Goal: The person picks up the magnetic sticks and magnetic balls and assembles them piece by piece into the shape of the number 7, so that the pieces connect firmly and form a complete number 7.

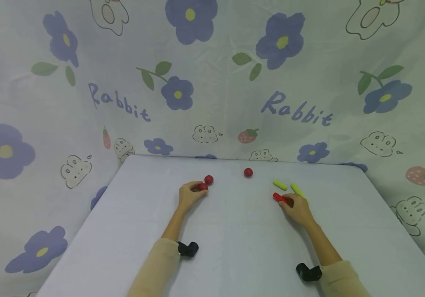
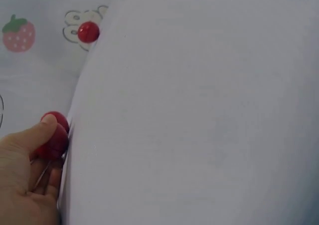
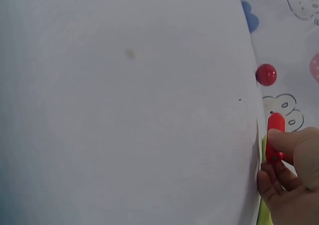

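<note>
My left hand pinches a shiny red ball between thumb and fingers. A second red ball sits right behind it, and in the left wrist view the held ball partly covers it. Over on the right, my right hand holds a short red stick with a rounded end, the thumb lying across the stick in the right wrist view. Just beyond that hand are two yellow-green sticks; one shows fully, the other is partly hidden by the hand.
A third red ball lies near the back edge of the white table, between the two hands. Behind the table hangs a patterned cloth with flowers and rabbits. Black devices are worn on both wrists.
</note>
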Motion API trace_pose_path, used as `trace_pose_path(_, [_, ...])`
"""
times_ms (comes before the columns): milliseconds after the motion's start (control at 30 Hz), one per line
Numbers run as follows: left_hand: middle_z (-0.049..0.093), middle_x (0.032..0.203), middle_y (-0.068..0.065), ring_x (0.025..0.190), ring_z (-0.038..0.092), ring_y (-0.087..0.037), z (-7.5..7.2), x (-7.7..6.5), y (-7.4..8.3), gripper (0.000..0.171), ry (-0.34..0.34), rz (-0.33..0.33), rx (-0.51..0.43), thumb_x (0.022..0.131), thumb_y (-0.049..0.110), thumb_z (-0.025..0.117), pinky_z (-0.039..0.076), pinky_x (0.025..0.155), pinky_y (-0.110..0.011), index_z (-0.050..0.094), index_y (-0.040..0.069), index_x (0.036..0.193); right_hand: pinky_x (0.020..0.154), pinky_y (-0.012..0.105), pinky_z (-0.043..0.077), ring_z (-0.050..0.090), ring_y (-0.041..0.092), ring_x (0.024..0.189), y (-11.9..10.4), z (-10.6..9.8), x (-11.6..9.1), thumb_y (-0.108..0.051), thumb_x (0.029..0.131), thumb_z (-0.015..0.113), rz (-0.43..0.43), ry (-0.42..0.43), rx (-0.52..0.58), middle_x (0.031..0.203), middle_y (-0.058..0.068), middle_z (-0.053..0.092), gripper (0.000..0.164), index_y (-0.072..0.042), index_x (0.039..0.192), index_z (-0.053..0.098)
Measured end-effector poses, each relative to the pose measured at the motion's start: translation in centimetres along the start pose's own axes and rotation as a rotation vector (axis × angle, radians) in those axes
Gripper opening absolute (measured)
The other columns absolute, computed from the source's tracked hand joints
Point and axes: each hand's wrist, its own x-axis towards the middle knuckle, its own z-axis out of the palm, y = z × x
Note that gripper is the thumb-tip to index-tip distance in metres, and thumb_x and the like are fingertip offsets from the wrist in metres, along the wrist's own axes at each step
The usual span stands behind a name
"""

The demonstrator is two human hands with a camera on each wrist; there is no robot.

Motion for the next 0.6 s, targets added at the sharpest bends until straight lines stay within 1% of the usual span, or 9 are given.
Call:
trace_pose_path(33, [0.069,0.097,-0.02,0.083,0.067,-0.029,0.0,0.0,0.3,0.04,-0.009,-0.042,0.014,0.071,0.014,0.081,0.055,0.077,-0.036,0.069,-0.004,0.104,0.076,0.045,0.049,0.06,0.033,0.088,-0.1,0.0,0.0,-0.004,0.084,0.068,0.01,-0.006,0.02,0.099,0.024,0.065,0.027,0.012,0.105,0.063])
trace_pose_path(67, [0.069,0.097,-0.021,0.085,0.067,-0.03,0.2,0.0,0.4,0.039,-0.011,-0.063,0.023,0.071,0.011,0.081,0.055,0.078,-0.036,0.069,-0.005,0.104,0.077,0.046,0.05,0.06,0.034,0.088,-0.2,-0.1,0.1,-0.004,0.084,0.068,0.022,-0.012,0.043,0.099,0.024,0.065,0.027,0.012,0.106,0.062])
trace_pose_path(167, [0.069,0.098,-0.021,0.088,0.066,-0.032,0.5,-0.1,0.8,0.039,-0.016,-0.103,0.036,0.07,0.007,0.081,0.054,0.081,-0.037,0.068,-0.005,0.105,0.078,0.044,0.052,0.062,0.033,0.088,-0.4,-0.1,0.4,-0.005,0.085,0.067,0.046,-0.026,0.097,0.1,0.024,0.065,0.027,0.011,0.107,0.062])
trace_pose_path(267, [0.069,0.099,-0.021,0.089,0.066,-0.031,0.6,-0.1,1.1,0.038,-0.018,-0.11,0.021,0.07,0.004,0.081,0.054,0.082,-0.038,0.068,-0.005,0.105,0.077,0.039,0.053,0.062,0.032,0.088,-0.7,-0.1,0.8,-0.004,0.085,0.067,0.043,-0.02,0.126,0.099,0.023,0.066,0.026,0.011,0.106,0.063])
trace_pose_path(400, [0.069,0.099,-0.022,0.089,0.067,-0.033,0.8,-0.2,1.3,0.037,-0.021,-0.094,0.0,0.07,0.003,0.081,0.054,0.081,-0.04,0.068,-0.006,0.104,0.075,0.031,0.052,0.062,0.03,0.086,-1.1,0.1,1.3,-0.002,0.084,0.068,0.042,-0.012,0.156,0.098,0.022,0.066,0.024,0.009,0.105,0.064])
trace_pose_path(533, [0.069,0.097,-0.021,0.089,0.067,-0.032,0.8,-0.3,1.4,0.036,-0.018,-0.084,0.006,0.07,0.003,0.08,0.054,0.081,-0.04,0.069,-0.006,0.103,0.076,0.031,0.052,0.061,0.031,0.089,-1.4,0.5,1.8,-0.004,0.085,0.067,0.071,-0.027,0.18,0.103,0.024,0.065,0.027,0.009,0.108,0.064])
trace_pose_path(600, [0.069,0.097,-0.021,0.089,0.067,-0.032,0.8,-0.3,1.4,0.036,-0.015,-0.085,0.007,0.07,0.003,0.081,0.054,0.081,-0.04,0.069,-0.005,0.103,0.077,0.034,0.052,0.062,0.032,0.09,-1.5,0.8,2.0,-0.004,0.085,0.067,0.081,-0.036,0.198,0.106,0.024,0.064,0.027,0.008,0.109,0.063])
